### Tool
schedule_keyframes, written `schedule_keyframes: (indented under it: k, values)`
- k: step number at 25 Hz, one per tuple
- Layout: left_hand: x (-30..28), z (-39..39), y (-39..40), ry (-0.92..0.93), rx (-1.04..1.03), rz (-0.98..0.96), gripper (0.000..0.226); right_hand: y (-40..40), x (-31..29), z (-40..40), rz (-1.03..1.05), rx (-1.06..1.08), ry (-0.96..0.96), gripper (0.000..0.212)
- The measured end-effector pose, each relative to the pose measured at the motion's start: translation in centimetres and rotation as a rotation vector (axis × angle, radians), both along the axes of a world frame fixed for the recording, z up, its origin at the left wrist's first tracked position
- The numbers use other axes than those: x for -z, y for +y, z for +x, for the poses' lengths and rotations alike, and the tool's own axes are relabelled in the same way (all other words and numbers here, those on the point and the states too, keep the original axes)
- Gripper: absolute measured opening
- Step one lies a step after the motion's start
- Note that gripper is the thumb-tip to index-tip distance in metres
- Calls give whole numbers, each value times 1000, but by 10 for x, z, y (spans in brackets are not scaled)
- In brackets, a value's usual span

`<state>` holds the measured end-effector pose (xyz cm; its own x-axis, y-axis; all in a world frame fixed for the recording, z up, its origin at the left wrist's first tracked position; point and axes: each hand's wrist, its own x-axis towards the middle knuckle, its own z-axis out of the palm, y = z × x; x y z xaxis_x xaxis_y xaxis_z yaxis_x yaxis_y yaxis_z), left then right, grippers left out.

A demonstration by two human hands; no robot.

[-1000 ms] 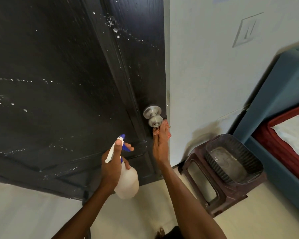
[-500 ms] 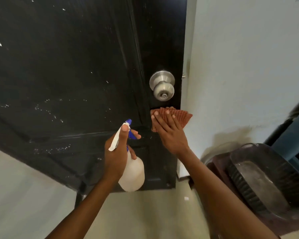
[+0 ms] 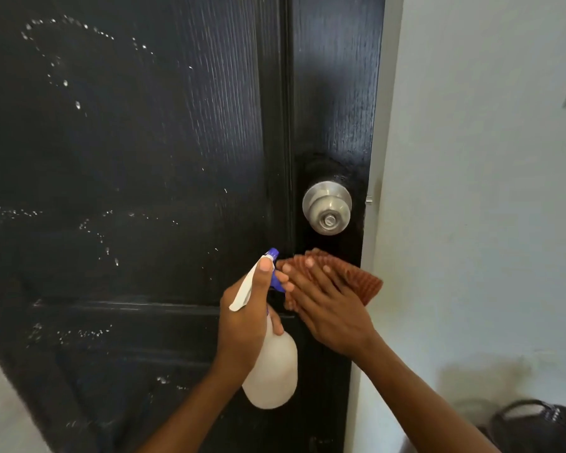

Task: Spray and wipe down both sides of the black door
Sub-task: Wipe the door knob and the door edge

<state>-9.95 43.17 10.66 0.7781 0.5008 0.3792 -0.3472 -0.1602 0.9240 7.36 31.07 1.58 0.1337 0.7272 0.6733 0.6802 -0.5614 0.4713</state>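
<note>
Black door: fills left and centre of view, upright, right edge meeting pale wall; white spray droplets scattered in arcs across left panel and along lower rail. Silver round knob: mounted near right edge of door, directly above cloth. Left hand: wrapped around neck of white spray bottle, fingers curled tight, index finger laid along white trigger head, blue nozzle aimed at door surface. Bottle body hanging below hand, in front of lower door panel. Right hand: flat, fingers straight and spread, pressing reddish-brown cloth against door just below knob. Cloth folded, ribbed, one corner projecting past door edge toward wall. Right-hand fingertips just beside nozzle; contact between the two not determinable. Dark mesh basket: partly visible at lower right corner, near wall, well apart from door.
</note>
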Motion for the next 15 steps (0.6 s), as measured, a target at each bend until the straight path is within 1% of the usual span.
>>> schedule_keyframes:
  k: [1, 2, 3, 5, 6, 7, 9, 10, 11, 13, 14, 15]
  values:
    - [2, 0, 1, -4, -10, -7, 61, -10, 3, 5, -41, -18, -40, 69]
    - [3, -1, 2, -6, -17, -9, 61, -19, 3, 9, 3, -13, -60, 67]
    - [4, -2, 3, -6, -23, -5, 61, -24, 0, 10, 112, 31, -52, 65]
    - [7, -5, 4, -2, -33, 6, 63, -19, -14, 8, 380, 148, 34, 65]
    - [8, -6, 5, -3, -40, 9, 64, -8, -18, 4, 439, 162, 72, 65]
    - [7, -7, 5, -5, -45, 6, 64, 4, -17, 1, 408, 128, 85, 64]
    - [5, -9, 2, 0, -54, -18, 67, 14, -1, 0, 186, 10, 53, 65]
    - [3, -10, 1, 3, -58, -25, 68, 7, 9, 3, 109, -15, 56, 67]
    - [-2, -11, 1, 5, -55, -27, 67, -5, 15, 8, 114, -7, 77, 68]
    - [-13, -14, 0, 9, -44, -19, 63, -25, 17, 9, 296, 37, 193, 65]
    - [-19, -15, 0, 14, -39, -12, 63, -31, 13, 7, 430, 28, 304, 63]
    - [-25, -16, 1, 19, -37, -7, 64, -34, 2, 0, 608, -33, 480, 62]
